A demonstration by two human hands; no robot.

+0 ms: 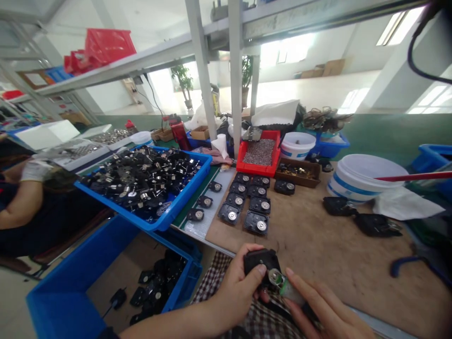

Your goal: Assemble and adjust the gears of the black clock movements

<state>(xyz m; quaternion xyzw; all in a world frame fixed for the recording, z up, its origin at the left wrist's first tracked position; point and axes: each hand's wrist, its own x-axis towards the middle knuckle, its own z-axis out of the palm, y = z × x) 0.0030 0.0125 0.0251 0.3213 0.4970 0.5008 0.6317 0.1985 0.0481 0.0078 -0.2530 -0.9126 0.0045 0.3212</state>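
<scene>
My left hand (235,289) is closed around a black plastic housing (260,259), its thumb lying across the near face. A round metal disc (274,276) shows at the housing's right end. My right hand (319,308) grips a grey piece with a green edge (291,293), whose exact kind I cannot make out; its front end meets the disc. Beyond my hands, several similar black housings with silver discs (257,223) lie in two columns on the brown work mat (300,230). Three more housings (205,202) lie on a grey strip to their left.
A blue tray (165,225) heaped with black parts stands left, above a blue crate (56,301). Behind the mat are a red bin of small metal pieces (259,153), a brown box (298,174) and white buckets (367,172). A co-worker's gloved hand (33,170) is far left.
</scene>
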